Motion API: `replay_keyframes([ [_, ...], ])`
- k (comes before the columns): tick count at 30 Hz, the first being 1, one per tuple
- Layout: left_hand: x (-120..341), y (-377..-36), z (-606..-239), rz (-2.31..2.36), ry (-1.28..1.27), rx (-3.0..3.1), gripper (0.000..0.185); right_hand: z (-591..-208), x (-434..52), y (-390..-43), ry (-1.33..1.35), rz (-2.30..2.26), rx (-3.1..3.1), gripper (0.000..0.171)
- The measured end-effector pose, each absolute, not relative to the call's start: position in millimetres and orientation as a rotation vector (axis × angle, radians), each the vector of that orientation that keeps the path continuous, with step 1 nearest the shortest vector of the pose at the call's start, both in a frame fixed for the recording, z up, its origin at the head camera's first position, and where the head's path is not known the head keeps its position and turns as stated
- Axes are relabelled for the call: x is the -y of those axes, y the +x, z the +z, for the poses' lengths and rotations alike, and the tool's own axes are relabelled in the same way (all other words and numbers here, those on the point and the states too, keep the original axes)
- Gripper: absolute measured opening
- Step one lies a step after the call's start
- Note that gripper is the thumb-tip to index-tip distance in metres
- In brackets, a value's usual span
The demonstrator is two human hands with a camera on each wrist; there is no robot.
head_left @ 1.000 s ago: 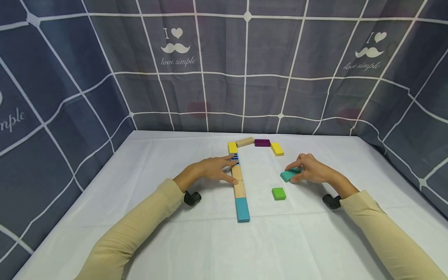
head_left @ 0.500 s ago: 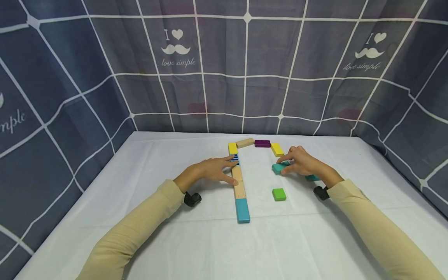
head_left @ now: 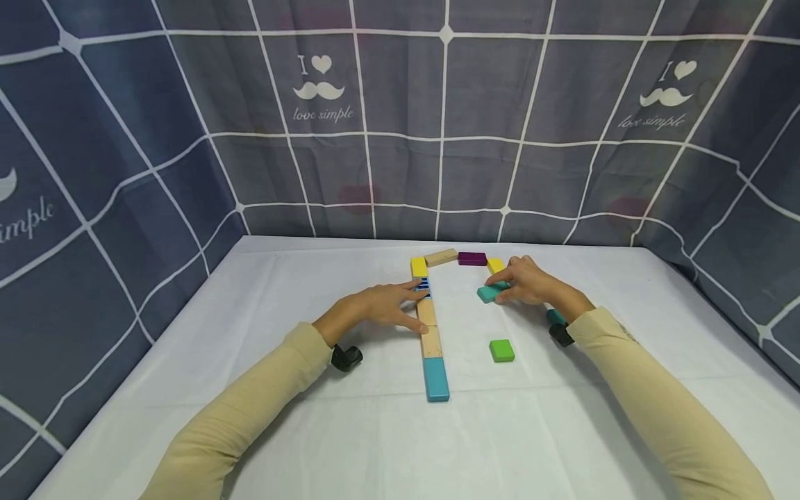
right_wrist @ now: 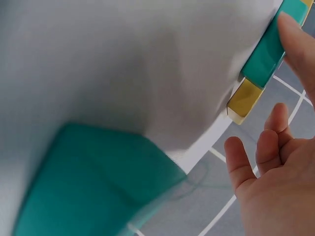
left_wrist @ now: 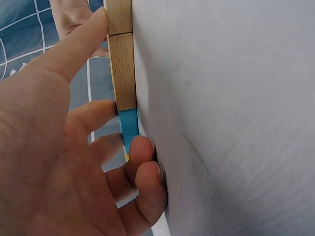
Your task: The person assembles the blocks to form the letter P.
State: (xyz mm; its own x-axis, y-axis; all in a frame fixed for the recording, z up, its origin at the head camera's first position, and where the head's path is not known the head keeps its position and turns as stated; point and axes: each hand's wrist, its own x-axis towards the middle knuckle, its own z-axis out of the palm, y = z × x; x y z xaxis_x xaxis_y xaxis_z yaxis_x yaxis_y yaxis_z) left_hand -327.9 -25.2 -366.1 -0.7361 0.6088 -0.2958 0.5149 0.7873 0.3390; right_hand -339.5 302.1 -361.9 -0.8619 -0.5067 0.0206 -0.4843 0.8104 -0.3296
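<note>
Two hands working at mid-frame on the white-clothed desk [head_left: 250, 333]. Left hand [head_left: 375, 309] lying flat, fingers straight and relaxed, fingertips touching the column of plain wooden blocks [head_left: 428, 326], gripping nothing. Right hand [head_left: 528, 281], right of centre, pinching the teal rectangular wooden block [head_left: 490, 293] in a narrow grip, thumb against its near side, fingers over the top. Teal block sitting just below the yellow wooden block [head_left: 496, 265], touching or nearly so. Small green square block [head_left: 502, 350] lying apart, lower right of centre. Second teal block [head_left: 555, 317] peeking out by the right wrist.
</note>
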Motion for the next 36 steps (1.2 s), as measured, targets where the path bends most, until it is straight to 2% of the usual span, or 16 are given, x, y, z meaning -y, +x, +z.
replay_keyframes([
  [21,24.5,-327.0,-364.0,0.323,0.857,-2.590,0.089,-363.3,-302.6,-338.9,-0.680,-0.575,-2.930,0.046],
  [36,24.3,-327.9,-367.3,0.338,0.852,-2.591,0.089,-364.8,-304.2,-338.7,-0.701,-0.574,-2.931,0.040],
])
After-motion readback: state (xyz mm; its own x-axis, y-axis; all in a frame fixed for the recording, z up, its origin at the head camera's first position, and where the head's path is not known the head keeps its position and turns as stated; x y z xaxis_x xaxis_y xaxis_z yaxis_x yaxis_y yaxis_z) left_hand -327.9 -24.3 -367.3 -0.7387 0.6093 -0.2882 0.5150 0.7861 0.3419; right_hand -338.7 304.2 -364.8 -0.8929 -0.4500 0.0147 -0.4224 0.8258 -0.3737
